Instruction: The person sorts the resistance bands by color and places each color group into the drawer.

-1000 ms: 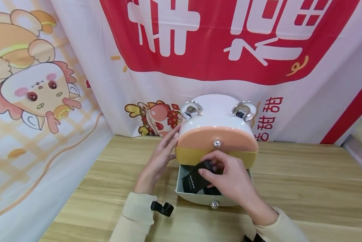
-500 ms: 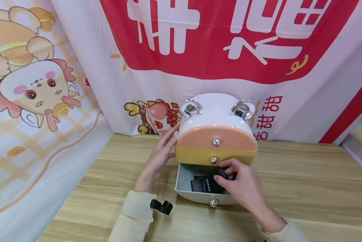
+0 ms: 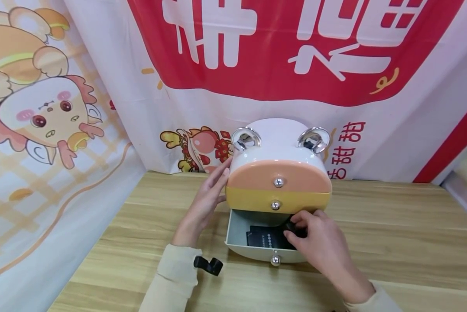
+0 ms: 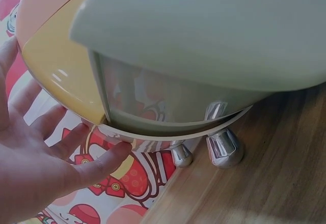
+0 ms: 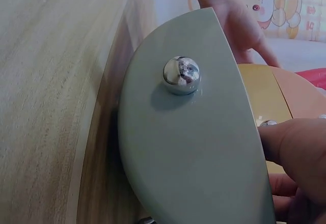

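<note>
A small tabletop drawer cabinet [image 3: 280,130] has a white shell, silver ring-shaped ears and peach, yellow and pale green drawer fronts. Its bottom green drawer [image 3: 239,250] is pulled out. My left hand [image 3: 203,203] lies against the cabinet's left side; in the left wrist view its fingers [image 4: 104,165] are extended along the edge. Inside the drawer's right part, my right hand [image 3: 323,238] pinches a black flat box [image 3: 291,226], mostly hidden by the fingers. Beside it lies a black printed packet [image 3: 261,237]. In the right wrist view, the drawer front [image 5: 188,142] hides the fingertips.
The cabinet stands on silver feet [image 4: 224,147] on a wood-grain table [image 3: 393,242]. Behind it hangs a white and red printed cloth [image 3: 264,97], with another cartoon-printed cloth [image 3: 101,182] at the left. A silver knob [image 3: 275,260] sticks out from the drawer front.
My right hand has lowered the black box from above the drawer and shifted right with it, uncovering the yellow drawer's knob. My left hand stays against the cabinet.
</note>
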Demonstrator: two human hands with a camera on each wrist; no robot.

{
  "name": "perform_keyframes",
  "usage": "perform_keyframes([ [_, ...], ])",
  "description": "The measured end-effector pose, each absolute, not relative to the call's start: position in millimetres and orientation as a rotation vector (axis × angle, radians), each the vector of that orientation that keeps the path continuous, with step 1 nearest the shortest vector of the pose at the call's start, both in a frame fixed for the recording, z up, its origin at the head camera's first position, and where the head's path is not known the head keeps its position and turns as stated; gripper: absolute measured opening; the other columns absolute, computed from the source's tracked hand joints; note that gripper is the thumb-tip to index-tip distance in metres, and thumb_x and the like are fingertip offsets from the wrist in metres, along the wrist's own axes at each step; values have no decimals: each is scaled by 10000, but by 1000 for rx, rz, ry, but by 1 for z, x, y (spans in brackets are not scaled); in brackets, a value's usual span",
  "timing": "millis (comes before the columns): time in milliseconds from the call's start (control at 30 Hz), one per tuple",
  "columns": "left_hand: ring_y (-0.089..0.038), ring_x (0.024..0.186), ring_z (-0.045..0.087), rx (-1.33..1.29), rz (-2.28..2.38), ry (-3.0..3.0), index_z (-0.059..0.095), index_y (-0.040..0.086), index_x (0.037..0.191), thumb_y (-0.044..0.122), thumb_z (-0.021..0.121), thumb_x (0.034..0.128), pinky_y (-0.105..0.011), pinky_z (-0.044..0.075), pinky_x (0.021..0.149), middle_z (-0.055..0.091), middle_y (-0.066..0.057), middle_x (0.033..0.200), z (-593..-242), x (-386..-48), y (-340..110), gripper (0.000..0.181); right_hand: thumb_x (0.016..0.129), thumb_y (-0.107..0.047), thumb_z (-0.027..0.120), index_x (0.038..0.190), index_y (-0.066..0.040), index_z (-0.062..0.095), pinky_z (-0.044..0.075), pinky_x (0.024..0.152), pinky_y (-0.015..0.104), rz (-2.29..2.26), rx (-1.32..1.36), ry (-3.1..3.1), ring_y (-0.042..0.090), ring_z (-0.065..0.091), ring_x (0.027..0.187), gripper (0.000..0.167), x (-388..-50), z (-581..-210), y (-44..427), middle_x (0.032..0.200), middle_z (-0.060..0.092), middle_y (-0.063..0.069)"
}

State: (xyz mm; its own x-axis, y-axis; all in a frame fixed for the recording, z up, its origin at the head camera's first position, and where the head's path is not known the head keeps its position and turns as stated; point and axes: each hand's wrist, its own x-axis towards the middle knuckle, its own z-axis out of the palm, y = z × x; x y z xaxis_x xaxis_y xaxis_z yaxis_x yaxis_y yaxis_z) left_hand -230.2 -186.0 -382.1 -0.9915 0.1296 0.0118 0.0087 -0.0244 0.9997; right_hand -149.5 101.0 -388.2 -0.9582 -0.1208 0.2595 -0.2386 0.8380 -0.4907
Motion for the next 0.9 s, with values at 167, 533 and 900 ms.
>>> perform_keyframes([
  [167, -214, 1550, 448, 153, 2182, 2127, 461, 543, 1576, 629, 556, 1067, -573, 500, 1169, 384, 175, 1716, -383, -229, -185, 525, 839, -225, 931, 1018, -105, 787, 607, 847, 516, 777, 268, -2773, 281, 707, 1013, 259, -147, -388, 104, 1048, 761, 71],
  [533, -228, 1559, 438, 167, 2183, 2128, 417, 483, 1628, 620, 534, 1080, -588, 488, 1179, 375, 162, 1725, -384, -230, -187, 576, 884, -124, 888, 1032, -137, 804, 523, 675, 224, 932, 241, -2593, 149, 615, 885, 171, -132, -385, 142, 983, 778, -12],
  [900, -205, 1562, 427, 123, 2201, 2113, 468, 550, 1566, 639, 555, 1063, -585, 482, 1184, 387, 179, 1710, -388, -228, -190, 518, 910, -125, 864, 1087, -50, 785, 384, 612, 69, 794, -70, -2601, -192, 435, 789, 208, -114, -414, 244, 981, 790, 148],
])
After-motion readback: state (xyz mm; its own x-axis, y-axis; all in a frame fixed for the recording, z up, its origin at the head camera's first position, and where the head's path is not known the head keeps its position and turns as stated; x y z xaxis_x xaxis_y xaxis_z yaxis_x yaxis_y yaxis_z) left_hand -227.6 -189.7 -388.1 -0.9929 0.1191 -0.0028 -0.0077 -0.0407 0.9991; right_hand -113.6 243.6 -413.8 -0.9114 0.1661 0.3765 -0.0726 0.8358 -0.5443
